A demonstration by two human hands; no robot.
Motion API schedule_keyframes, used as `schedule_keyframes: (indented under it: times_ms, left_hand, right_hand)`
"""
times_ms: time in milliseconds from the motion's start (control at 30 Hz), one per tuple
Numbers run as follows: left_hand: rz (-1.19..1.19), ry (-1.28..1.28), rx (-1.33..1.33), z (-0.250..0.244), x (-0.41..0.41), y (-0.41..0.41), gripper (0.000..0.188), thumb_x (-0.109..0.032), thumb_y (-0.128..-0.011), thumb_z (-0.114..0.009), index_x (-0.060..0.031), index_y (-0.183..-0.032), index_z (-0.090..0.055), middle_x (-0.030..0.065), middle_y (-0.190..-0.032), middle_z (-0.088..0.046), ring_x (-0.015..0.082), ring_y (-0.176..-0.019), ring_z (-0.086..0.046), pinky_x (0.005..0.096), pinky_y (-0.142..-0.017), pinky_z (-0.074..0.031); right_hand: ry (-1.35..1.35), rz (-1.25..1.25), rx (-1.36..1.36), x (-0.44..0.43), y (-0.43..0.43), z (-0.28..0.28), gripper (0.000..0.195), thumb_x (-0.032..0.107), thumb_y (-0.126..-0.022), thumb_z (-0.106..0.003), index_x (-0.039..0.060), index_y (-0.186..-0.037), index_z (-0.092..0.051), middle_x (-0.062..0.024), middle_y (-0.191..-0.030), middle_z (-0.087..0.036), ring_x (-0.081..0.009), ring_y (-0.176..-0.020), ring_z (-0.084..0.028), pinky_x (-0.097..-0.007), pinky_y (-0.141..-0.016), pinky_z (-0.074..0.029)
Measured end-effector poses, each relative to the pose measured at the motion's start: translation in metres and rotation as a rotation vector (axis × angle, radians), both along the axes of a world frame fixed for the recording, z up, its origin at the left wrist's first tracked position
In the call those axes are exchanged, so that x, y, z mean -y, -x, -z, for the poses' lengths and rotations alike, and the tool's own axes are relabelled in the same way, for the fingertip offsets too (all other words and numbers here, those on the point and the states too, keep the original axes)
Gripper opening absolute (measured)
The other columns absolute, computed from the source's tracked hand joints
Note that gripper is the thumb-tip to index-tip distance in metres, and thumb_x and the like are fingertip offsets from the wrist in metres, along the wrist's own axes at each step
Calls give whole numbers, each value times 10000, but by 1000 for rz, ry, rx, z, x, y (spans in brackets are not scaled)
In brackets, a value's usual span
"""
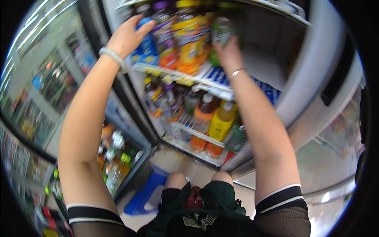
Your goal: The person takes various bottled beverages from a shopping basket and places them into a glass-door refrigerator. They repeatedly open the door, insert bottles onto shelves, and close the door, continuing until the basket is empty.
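My left hand (pixel 127 37), with a pale bangle at the wrist, has its fingers around the upper part of a blue-labelled bottle (pixel 149 44) at the left end of the fridge's upper visible shelf (pixel 177 75). My right hand (pixel 231 54) is blurred and touches a green-labelled bottle (pixel 220 29) on the same shelf; whether its fingers close on it is unclear. Between the hands stand a bottle with a purple cap (pixel 165 35) and a yellow-capped bottle of orange drink (pixel 186 38), with more bottles behind.
Lower shelves hold several drinks, among them a yellow bottle (pixel 222 121) and an orange-labelled bottle (pixel 203 114). The glass door (pixel 118 89) stands open at the left. Near it is a bin of bottles (pixel 139 170). A blue plastic sheet or bag (pixel 145 192) lies on the floor.
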State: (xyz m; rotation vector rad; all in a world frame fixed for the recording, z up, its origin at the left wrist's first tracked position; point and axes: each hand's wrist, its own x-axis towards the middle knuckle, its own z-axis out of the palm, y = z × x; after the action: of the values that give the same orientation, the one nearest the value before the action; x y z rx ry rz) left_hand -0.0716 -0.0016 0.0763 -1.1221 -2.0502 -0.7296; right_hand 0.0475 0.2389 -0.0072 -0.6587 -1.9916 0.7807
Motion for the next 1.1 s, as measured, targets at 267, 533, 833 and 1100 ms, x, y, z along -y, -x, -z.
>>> schedule_keyframes:
  times_ms: [267,533,833,1100]
  left_hand:
    - [-223,753,260,31,170,-53,453,-426,-850,-518,-54,-1105,-548,155,-942,-618,284,-862,-602,355,-763,-474]
    - [-499,1243,878,154,304,-51,587,-515,-770,-552,-35,-1108,-557,191,-1036,-598,329,-992,-559,372,-861,-429]
    - [-645,725,843,225,307,-57,515,-408,-700,-644,27,-962,-563,222,-959,-608,323,-918,-592,362,-800,-464]
    - [-112,-227,888,142,329,-55,334,-111,-761,-676,-3,-1025,-501,100,-897,-613,168,-864,-575,291,-788,-460]
  right_hand:
    - [-317,148,-123,-50,1,9,797,490,-709,-626,-60,-1224,-364,-288,-1130,-503,-382,-1070,-492,-397,-913,-389]
    - [-390,65,-273,8,-27,-14,519,345,-779,-550,-10,-1150,-471,-209,-1074,-558,-338,-1008,-533,-374,-879,-398]
    - [-335,-541,-217,114,-63,13,172,84,-870,-476,24,-1023,-527,-56,-944,-576,-132,-884,-538,-260,-788,-430]
    - [-252,-798,-89,203,-83,19,240,138,-817,-559,36,-1033,-546,-107,-940,-600,-196,-886,-565,-289,-790,-442]
